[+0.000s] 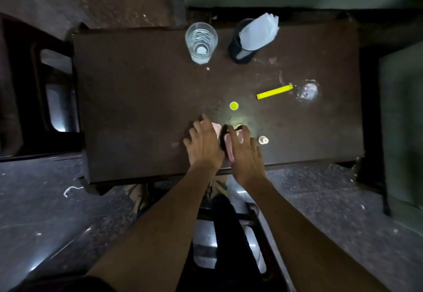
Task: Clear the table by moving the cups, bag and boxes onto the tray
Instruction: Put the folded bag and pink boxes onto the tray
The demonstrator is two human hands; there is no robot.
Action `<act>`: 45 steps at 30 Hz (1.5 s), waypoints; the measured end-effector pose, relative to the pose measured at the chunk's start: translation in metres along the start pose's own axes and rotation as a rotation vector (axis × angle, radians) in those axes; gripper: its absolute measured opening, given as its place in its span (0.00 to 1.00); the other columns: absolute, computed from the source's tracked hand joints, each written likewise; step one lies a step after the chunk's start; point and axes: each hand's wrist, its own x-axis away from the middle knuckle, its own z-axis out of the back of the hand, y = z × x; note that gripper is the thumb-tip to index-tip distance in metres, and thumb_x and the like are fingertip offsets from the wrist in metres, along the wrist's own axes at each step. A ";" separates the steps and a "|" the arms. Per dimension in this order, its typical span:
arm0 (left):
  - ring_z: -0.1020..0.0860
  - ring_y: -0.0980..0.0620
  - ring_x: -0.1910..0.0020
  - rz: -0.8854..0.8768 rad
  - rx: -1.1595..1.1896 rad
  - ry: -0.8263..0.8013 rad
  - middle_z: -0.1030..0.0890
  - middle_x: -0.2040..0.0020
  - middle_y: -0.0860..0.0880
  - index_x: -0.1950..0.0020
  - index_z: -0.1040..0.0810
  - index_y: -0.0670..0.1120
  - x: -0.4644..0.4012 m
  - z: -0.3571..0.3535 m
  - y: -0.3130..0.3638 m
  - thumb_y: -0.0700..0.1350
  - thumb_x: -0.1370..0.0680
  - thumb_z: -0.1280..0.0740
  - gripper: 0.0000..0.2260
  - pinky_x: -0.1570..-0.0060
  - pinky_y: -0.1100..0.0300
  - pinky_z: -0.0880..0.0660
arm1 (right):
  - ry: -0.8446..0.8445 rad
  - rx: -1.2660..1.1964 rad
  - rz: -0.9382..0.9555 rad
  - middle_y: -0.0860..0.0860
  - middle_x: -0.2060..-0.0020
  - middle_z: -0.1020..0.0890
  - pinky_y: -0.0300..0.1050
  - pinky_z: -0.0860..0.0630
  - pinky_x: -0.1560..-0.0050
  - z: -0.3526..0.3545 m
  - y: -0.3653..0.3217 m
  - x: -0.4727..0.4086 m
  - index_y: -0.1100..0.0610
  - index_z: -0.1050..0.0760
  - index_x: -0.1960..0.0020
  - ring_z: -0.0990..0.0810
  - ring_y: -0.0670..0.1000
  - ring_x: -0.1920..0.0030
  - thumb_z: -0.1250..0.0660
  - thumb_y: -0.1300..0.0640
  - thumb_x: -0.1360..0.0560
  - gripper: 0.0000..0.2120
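Pink, flat packet (229,148) lies low in the frame's centre on the dark brown table (137,99), between my hands. My left hand (202,145) rests on it, fingers spread; my right hand (246,152) curls loosely over its right side, whether gripping I cannot tell. Clear glass cup (201,42) stands upper centre, well apart.
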 end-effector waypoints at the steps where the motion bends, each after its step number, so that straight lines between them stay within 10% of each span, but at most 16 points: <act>1: 0.27 0.40 0.30 0.007 0.002 -0.004 0.30 0.30 0.43 0.16 0.45 0.44 -0.001 0.001 -0.002 0.47 0.24 0.25 0.42 0.37 0.41 0.25 | -0.001 -0.006 0.015 0.58 0.21 0.43 0.57 0.23 0.38 -0.001 0.000 -0.002 0.47 0.42 0.21 0.26 0.63 0.35 0.31 0.66 0.27 0.39; 6: 0.27 0.41 0.32 0.032 0.064 0.089 0.28 0.31 0.45 0.16 0.45 0.43 0.006 0.021 -0.039 0.47 0.30 0.25 0.47 0.35 0.40 0.27 | 0.062 -0.061 0.082 0.59 0.22 0.40 0.58 0.25 0.35 0.005 -0.011 -0.015 0.49 0.39 0.24 0.28 0.65 0.30 0.36 0.63 0.20 0.27; 11: 0.24 0.42 0.37 0.133 0.172 0.401 0.24 0.35 0.47 0.21 0.35 0.44 0.010 0.079 -0.114 0.49 0.31 0.28 0.39 0.39 0.43 0.28 | 0.136 -0.233 0.123 0.59 0.23 0.37 0.64 0.21 0.40 0.053 -0.080 -0.044 0.59 0.42 0.19 0.27 0.69 0.33 0.18 0.54 0.33 0.51; 19: 0.29 0.44 0.33 0.428 0.427 0.924 0.25 0.31 0.44 0.18 0.34 0.47 0.021 0.210 -0.297 0.48 0.31 0.30 0.40 0.35 0.44 0.32 | 0.223 -0.422 0.493 0.50 0.37 0.30 0.51 0.24 0.49 0.130 -0.328 -0.066 0.36 0.37 0.26 0.18 0.61 0.44 0.20 0.40 0.35 0.42; 29: 0.22 0.38 0.36 0.493 0.622 0.624 0.21 0.36 0.44 0.27 0.27 0.48 0.043 0.218 -0.435 0.42 0.30 0.27 0.30 0.39 0.41 0.24 | -0.046 -0.171 0.719 0.60 0.32 0.34 0.60 0.24 0.35 0.110 -0.546 -0.060 0.46 0.43 0.20 0.23 0.70 0.38 0.23 0.57 0.28 0.43; 45: 0.21 0.35 0.39 0.394 0.698 0.400 0.21 0.37 0.41 0.32 0.28 0.45 0.021 0.205 -0.471 0.44 0.27 0.26 0.24 0.45 0.45 0.24 | 0.040 0.414 0.750 0.61 0.35 0.25 0.59 0.29 0.37 0.077 -0.589 -0.084 0.59 0.32 0.30 0.24 0.65 0.35 0.24 0.38 0.29 0.37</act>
